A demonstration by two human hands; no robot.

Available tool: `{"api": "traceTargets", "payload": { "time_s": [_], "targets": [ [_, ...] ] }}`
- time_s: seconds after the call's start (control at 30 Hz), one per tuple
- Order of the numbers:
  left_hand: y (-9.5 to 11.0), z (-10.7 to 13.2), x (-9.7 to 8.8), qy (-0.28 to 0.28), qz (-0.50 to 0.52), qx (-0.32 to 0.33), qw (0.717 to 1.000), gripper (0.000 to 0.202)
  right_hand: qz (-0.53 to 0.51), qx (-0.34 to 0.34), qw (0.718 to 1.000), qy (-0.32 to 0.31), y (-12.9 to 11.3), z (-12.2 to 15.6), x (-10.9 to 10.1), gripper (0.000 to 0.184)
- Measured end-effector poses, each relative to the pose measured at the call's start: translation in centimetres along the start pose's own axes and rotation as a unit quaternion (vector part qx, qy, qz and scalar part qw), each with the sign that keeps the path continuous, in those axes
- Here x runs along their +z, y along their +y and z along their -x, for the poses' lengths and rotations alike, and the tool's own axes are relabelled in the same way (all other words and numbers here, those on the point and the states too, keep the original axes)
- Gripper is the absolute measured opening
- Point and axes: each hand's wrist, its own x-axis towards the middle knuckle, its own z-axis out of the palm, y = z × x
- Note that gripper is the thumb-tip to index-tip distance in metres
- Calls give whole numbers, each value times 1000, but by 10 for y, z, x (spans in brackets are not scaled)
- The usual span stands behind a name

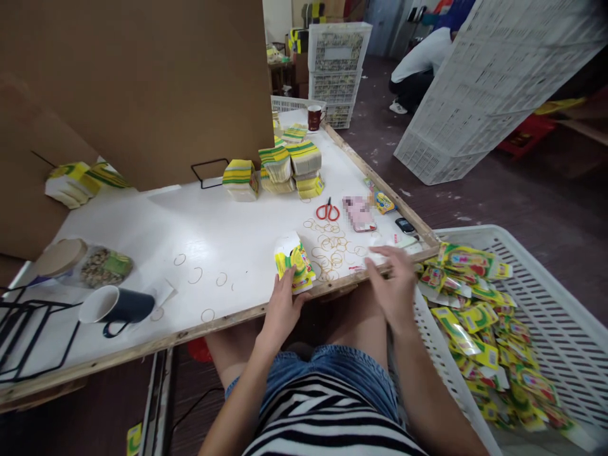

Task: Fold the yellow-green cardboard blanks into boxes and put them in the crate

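Observation:
My left hand grips a small bunch of flat yellow-and-green printed cartons on the white table, near its front edge. To the right, my right hand hovers over the wooden edge, slightly blurred. Its thumb and forefinger are apart, and no held thing shows between them. Loose rubber bands lie scattered between the hands. Beyond them are red-handled scissors and a pink phone. Stacked bundles of similar cartons stand farther back.
A white plastic basket holding many loose yellow cartons adjoins the table at right. On the left are a dark mug, a wire rack and a bag of nuts. Crates and a crouching person are beyond.

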Motion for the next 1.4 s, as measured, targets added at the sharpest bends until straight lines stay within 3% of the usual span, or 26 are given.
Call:
{"api": "traceTargets", "payload": {
  "time_s": [0.1, 0.2, 0.27, 0.43, 0.53, 0.6, 0.67, 0.73, 0.8, 0.9, 0.97, 1.03, 1.13, 1.27, 1.4],
  "targets": [
    [-2, 4, 3, -9, 2, 14, 1000, 57, -53, 72, 984, -154, 0, 22, 52, 23],
    [-3, 5, 2, -16, 14, 18, 1000, 54, -60, 100, 969, -216, -2, 39, 93, 19],
    [-5, 4, 0, -19, 24, 12, 999, 52, -62, 102, 968, -222, -4, 45, 105, 17],
    [-7, 1, -1, -6, 71, 9, 997, 47, -57, 99, 974, -198, -9, 44, 102, 16],
    [-5, 1, -4, 63, 142, -3, 988, 33, -107, 130, 968, -185, -14, 42, 95, 17],
    [-3, 1, -10, 146, 218, -31, 964, 29, -194, 182, 945, -189, -18, 40, 90, 16],
    [-2, -1, -15, 185, 318, -62, 928, 33, -301, 238, 901, -202, -24, 41, 84, 21],
    [-2, -3, -20, 146, 426, -86, 888, 41, -389, 279, 848, -226, -30, 43, 76, 30],
    [-1, -4, -22, 68, 519, -108, 845, 45, -443, 308, 804, -251, -37, 48, 70, 33],
    [4, -2, -21, -26, 596, -128, 793, 50, -476, 333, 769, -268, -43, 54, 64, 31],
    [8, 0, -19, -44, 611, -124, 781, 50, -472, 333, 771, -268, -44, 56, 62, 31],
    [13, 0, -18, -40, 609, -113, 784, 46, -450, 319, 791, -267, -44, 56, 60, 32],
    [18, -1, -16, -21, 587, -107, 802, 42, -397, 297, 826, -269, -45, 55, 57, 34],
    [17, -2, -13, 22, 556, -135, 820, 39, -357, 287, 845, -274, -49, 57, 56, 35],
    [15, -2, -8, 58, 505, -147, 849, 40, -312, 261, 884, -231, -52, 63, 60, 29]
  ]
}}
